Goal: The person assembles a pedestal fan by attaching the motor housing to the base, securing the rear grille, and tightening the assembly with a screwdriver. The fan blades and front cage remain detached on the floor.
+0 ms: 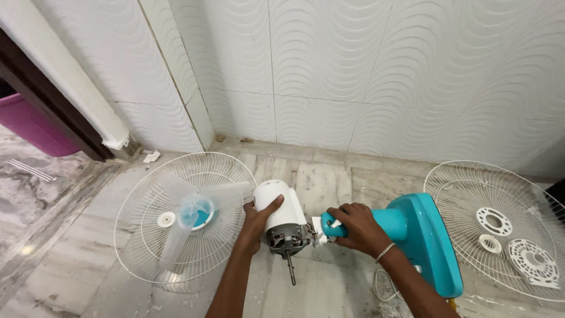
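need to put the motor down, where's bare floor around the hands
Bare floor lies along the wall, between the left grille and the right grille, and at lower left beside the left grille. It is crowded around the motor and teal stand; a cord lies below the right hand.

wire fan guard point(176, 247), second guard point(471, 200), purple tub point(29, 126)

Right grille point(500, 227) cut by edge; purple tub point(29, 123) cropped left.
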